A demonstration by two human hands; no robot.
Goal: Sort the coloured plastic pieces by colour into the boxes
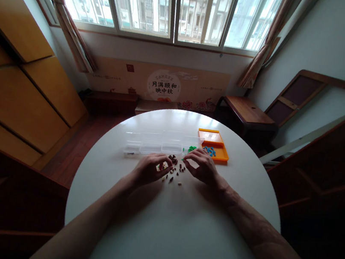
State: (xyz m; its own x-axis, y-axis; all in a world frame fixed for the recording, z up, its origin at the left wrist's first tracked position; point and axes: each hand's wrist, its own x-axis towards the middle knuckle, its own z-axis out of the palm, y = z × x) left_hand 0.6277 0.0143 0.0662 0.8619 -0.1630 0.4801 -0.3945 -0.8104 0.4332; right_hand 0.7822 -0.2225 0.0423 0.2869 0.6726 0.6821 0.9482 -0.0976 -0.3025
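Observation:
My right hand (202, 166) is closed in a pinch, with a small green piece (182, 160) at its fingertips. My left hand (149, 168) curls over the loose pile, thumb and forefinger tips close together; whatever they hold is too small to make out. Small dark brown pieces (173, 160) and a few pale ones (179, 184) lie scattered between the hands. Behind them stands a clear plastic compartment box (150, 144), its lid raised. Green pieces (192, 149) fill part of its right compartment, partly hidden by my right hand.
An orange box (222, 158) with blue pieces (210, 150) in it stands open beside the clear box. Everything rests on a round white table (156, 235). Beyond it are a wooden stool (249, 110), a window and a printed cardboard panel (198, 83).

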